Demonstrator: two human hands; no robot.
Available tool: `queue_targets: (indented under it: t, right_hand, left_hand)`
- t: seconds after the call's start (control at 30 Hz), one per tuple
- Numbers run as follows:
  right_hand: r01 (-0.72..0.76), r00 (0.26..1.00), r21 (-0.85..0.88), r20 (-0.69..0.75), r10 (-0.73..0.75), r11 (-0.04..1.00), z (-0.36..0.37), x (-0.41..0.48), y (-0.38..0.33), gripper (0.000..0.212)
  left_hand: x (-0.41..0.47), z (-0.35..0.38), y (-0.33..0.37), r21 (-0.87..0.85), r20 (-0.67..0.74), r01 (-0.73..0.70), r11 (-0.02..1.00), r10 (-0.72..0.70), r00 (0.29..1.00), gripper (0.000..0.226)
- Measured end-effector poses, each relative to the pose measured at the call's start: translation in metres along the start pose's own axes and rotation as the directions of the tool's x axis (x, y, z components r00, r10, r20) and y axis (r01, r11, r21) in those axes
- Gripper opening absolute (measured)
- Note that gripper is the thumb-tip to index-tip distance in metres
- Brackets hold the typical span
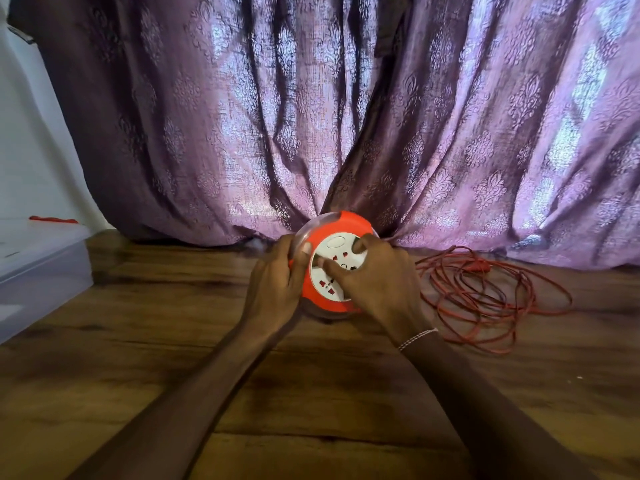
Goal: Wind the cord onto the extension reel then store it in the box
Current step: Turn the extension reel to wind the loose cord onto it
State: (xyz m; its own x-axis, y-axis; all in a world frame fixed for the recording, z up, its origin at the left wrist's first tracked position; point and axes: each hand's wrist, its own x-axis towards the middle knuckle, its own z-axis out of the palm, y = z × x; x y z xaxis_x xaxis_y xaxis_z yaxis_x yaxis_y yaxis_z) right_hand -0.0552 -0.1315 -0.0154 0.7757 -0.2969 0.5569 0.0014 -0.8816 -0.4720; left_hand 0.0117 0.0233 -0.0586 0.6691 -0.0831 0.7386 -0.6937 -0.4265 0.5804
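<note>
The round orange extension reel with a white socket face stands tilted on the wooden floor, in front of the curtain. My left hand grips its left rim, thumb on the orange edge. My right hand lies over the white face, its fingers bent onto the sockets. The red cord lies in a loose, tangled heap on the floor to the right of the reel. One strand of it runs toward the reel's lower edge under my right hand. The clear plastic box sits at the far left.
A purple patterned curtain hangs right behind the reel down to the floor. The box carries a pale lid with a small red thing on top. Wooden floor spreads between me and the reel.
</note>
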Motion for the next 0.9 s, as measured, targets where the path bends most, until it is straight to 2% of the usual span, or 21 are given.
queue_targets:
  t: [0.07,0.13,0.2,0.23,0.3,0.37,0.43,0.57,0.77,0.9]
  right_hand:
    - [0.115,0.993,-0.102,0.028,-0.113,0.988,-0.003,0.004,0.009,0.064]
    - [0.304,0.946,-0.259,-0.033,-0.323,0.917,-0.013,0.010,0.019,0.053]
    - [0.492,0.832,-0.334,-0.091,-0.547,0.804,-0.028,0.016,0.026,0.034]
    - [0.567,0.769,-0.360,-0.089,-0.633,0.741,-0.032,0.017,0.030,0.033]
    - [0.672,0.686,-0.384,-0.002,-0.728,0.634,-0.031,0.018,0.035,0.044]
    - [0.702,0.652,-0.433,0.071,-0.755,0.565,-0.019,0.017,0.036,0.052]
    - [0.695,0.655,-0.481,0.119,-0.746,0.534,-0.006,0.013,0.032,0.052]
    - [0.683,0.657,-0.509,0.116,-0.745,0.524,-0.002,0.009,0.027,0.050]
    - [0.697,0.653,-0.496,0.141,-0.744,0.517,0.003,0.008,0.027,0.049]
    - [0.686,0.649,-0.496,0.087,-0.756,0.532,0.005,0.006,0.027,0.050]
  left_hand:
    - [0.001,0.000,-0.003,-0.010,-0.024,0.039,0.999,-0.039,0.999,0.047]
    - [0.003,-0.001,-0.003,-0.027,-0.036,0.081,0.996,-0.082,0.996,0.039]
    - [0.006,-0.004,-0.007,-0.025,-0.033,0.120,0.992,-0.120,0.992,0.039]
    - [0.007,-0.004,-0.010,-0.024,-0.031,0.130,0.991,-0.131,0.991,0.041]
    - [0.009,-0.004,-0.016,-0.007,-0.031,0.125,0.992,-0.125,0.992,0.046]
    - [0.009,-0.004,-0.016,0.028,-0.020,0.101,0.995,-0.100,0.995,0.043]
    - [0.008,-0.004,-0.013,0.057,-0.002,0.081,0.995,-0.081,0.997,0.043]
    - [0.007,-0.005,-0.015,0.005,0.013,0.102,0.995,-0.102,0.995,0.048]
    - [0.008,-0.005,-0.014,-0.007,0.005,0.122,0.993,-0.122,0.993,0.042]
    - [0.004,-0.006,-0.011,0.015,0.006,0.096,0.995,-0.096,0.995,0.041]
